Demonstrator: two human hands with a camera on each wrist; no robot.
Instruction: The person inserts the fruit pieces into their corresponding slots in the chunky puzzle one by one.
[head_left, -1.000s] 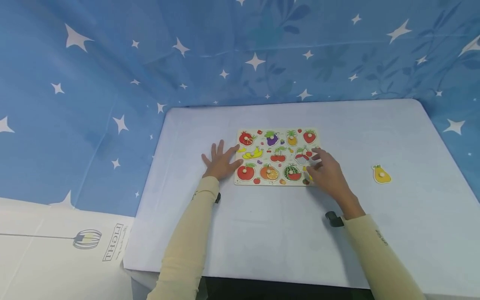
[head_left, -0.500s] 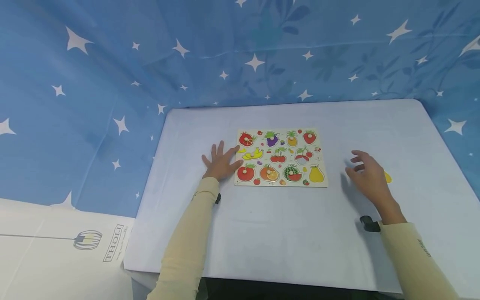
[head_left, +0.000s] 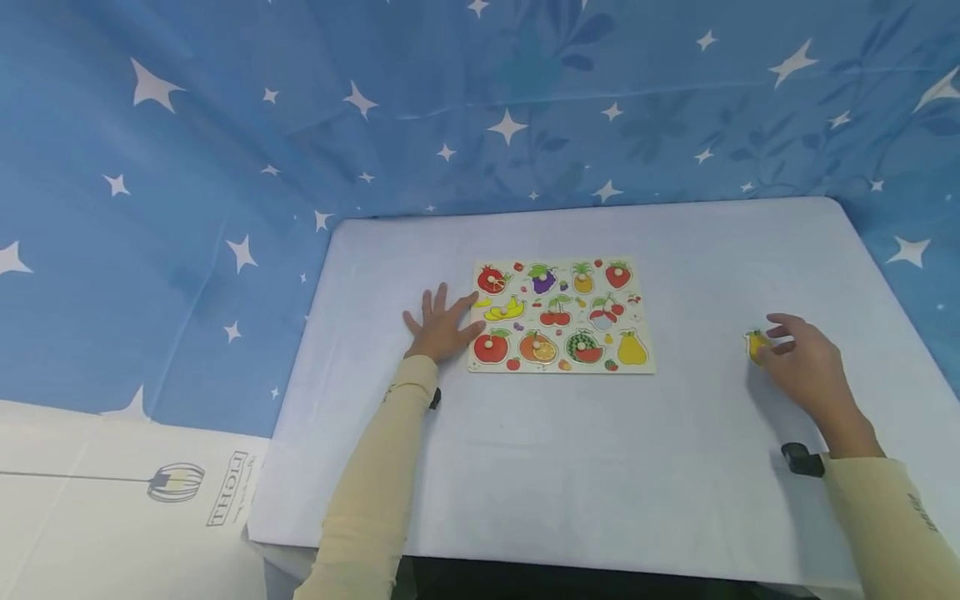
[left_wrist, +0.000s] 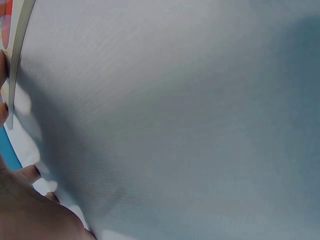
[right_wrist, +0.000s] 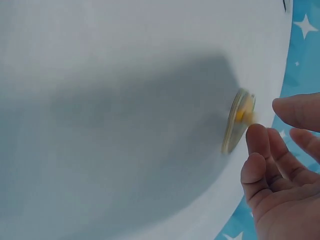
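A wooden fruit peg puzzle board (head_left: 592, 369) lies left of the table's middle. Several fruit pieces with small knobs sit in it. At its lower right corner is a yellow pear shape (head_left: 632, 347), showing no knob. My left hand (head_left: 438, 329) rests at the board's left edge with fingers spread, thumb and forefinger over the rim. Off to the right, my right hand (head_left: 813, 367) is over a loose pear puzzle piece (head_left: 757, 346), partly covering it. In the right wrist view, thumb and fingertips are apart beside the knob of the pear piece (right_wrist: 232, 132).
A white cloth covers the table (head_left: 540, 467). Behind and to the left hangs a blue curtain (head_left: 420, 100) with white stars. At the lower left lies a cream surface (head_left: 90, 500) with a printed lamp drawing.
My right hand has moved from the board's right side across to the loose pear piece, uncovering the board's right part. My left hand has stayed in place.
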